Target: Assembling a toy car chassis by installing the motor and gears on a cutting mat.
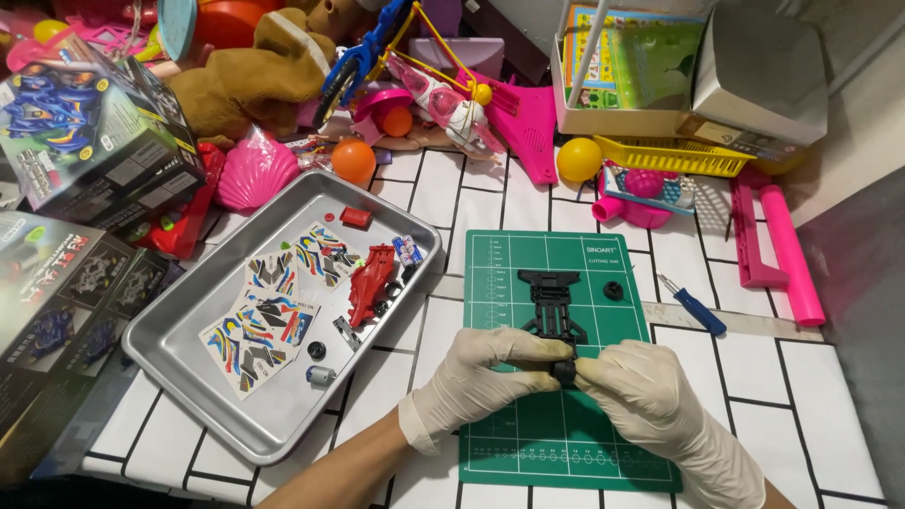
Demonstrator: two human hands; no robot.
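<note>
A black toy-car chassis (550, 302) lies on a green cutting mat (556, 424). Both hands wear pale gloves. My left hand (481, 372) and my right hand (641, 386) meet at the chassis's near end, fingertips pinched on a small black wheel (565, 370) there. Another small black wheel (614, 290) lies on the mat to the right of the chassis. A blue-handled screwdriver (693, 305) rests just right of the mat.
A metal tray (179, 363) at left holds sticker sheets (259, 325), a red car body (370, 283) and small parts. Toy boxes (85, 132) stand at far left. Stuffed toys, balls, a yellow basket (671, 155) and pink plastic pieces crowd the back.
</note>
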